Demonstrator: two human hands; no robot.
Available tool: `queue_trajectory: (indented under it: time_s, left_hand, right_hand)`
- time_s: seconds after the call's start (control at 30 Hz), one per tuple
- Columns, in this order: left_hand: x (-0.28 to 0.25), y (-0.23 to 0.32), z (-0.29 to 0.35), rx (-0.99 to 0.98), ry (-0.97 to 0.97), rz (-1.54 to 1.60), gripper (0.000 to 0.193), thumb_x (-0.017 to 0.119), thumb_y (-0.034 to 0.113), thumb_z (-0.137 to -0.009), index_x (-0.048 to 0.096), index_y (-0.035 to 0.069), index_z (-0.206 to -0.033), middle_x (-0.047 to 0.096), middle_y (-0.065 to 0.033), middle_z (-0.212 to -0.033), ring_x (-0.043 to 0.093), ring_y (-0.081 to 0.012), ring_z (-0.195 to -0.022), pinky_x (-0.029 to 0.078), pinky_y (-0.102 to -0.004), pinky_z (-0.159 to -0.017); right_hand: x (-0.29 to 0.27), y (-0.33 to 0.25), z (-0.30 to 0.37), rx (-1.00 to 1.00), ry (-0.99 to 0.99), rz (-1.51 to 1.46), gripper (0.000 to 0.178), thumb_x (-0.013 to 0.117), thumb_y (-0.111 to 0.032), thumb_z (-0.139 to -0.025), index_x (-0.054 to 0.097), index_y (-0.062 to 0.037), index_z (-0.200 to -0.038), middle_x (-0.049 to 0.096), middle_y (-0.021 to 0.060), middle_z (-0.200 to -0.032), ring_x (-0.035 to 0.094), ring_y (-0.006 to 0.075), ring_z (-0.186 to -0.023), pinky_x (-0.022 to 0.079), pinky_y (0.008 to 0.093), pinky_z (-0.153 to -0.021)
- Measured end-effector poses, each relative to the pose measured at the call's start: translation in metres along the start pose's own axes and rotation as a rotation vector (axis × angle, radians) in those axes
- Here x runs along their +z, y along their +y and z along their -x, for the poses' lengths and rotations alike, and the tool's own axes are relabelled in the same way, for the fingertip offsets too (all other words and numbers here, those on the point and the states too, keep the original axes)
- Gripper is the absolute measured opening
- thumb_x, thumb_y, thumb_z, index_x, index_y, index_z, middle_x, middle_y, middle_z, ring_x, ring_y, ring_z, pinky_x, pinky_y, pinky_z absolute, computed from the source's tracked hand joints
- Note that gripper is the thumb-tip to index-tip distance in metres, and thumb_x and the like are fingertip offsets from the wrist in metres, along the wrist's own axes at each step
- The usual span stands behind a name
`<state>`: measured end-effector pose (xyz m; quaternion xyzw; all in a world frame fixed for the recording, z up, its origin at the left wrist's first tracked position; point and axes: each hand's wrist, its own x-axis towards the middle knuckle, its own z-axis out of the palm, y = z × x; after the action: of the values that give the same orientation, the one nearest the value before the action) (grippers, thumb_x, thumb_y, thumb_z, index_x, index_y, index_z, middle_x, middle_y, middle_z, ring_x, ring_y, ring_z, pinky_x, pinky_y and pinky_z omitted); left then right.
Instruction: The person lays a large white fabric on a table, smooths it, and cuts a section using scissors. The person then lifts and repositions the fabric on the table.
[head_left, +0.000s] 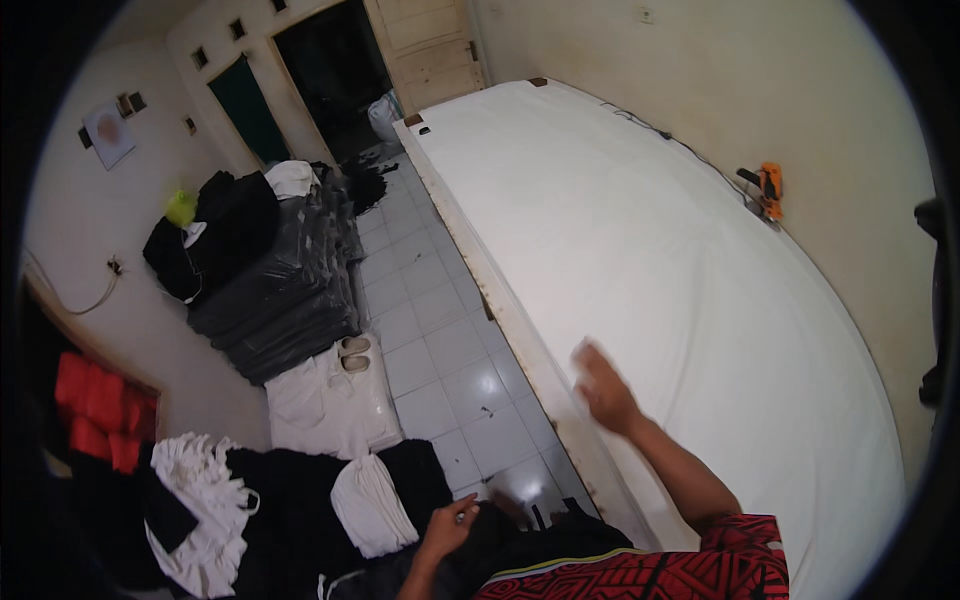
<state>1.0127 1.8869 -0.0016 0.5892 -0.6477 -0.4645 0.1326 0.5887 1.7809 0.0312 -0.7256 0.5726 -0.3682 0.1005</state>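
A long table covered with white cloth runs from the lower right to the far doorway. My right hand is blurred and lies flat on the cloth near the table's left edge, fingers apart, holding nothing. My left hand is low at my left side, fingers curled on the edge of a black cloth bunched in front of my red and black patterned shirt.
An orange tool with a cable lies at the table's far edge by the wall. On the tiled floor to the left stand black wrapped bundles, white folded cloth, black and white garment heaps and red cloth.
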Motion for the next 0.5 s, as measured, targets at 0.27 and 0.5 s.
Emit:
queue_trajectory:
  time_s: [0.27, 0.5]
  left_hand:
    - [-0.184, 0.052, -0.385, 0.398, 0.032, -0.060, 0.041, 0.067, 0.023, -0.107, 0.068, 0.000, -0.141, 0.073, -0.0218, -0.135, 0.070, -0.0351, -0.127, 0.053, -0.0396, -0.109]
    - [-0.244, 0.192, -0.682, 0.897, -0.063, -0.294, 0.062, 0.065, 0.023, -0.105, 0.045, 0.003, -0.160, 0.044, -0.0241, -0.165, 0.037, -0.0456, -0.155, 0.031, -0.0523, -0.127]
  right_hand:
    - [0.148, 0.062, -0.264, -0.040, -0.611, 0.375, 0.057, 0.060, -0.039, -0.109, 0.057, 0.0005, -0.151, 0.041, 0.0261, -0.167, 0.034, 0.0379, -0.159, 0.015, 0.0561, -0.132]
    - [0.206, 0.084, -0.411, 0.941, 0.854, -1.326, 0.047, 0.062, -0.020, -0.107, 0.054, -0.0029, -0.150, 0.069, 0.0209, -0.139, 0.071, 0.0325, -0.119, 0.056, 0.0452, -0.107]
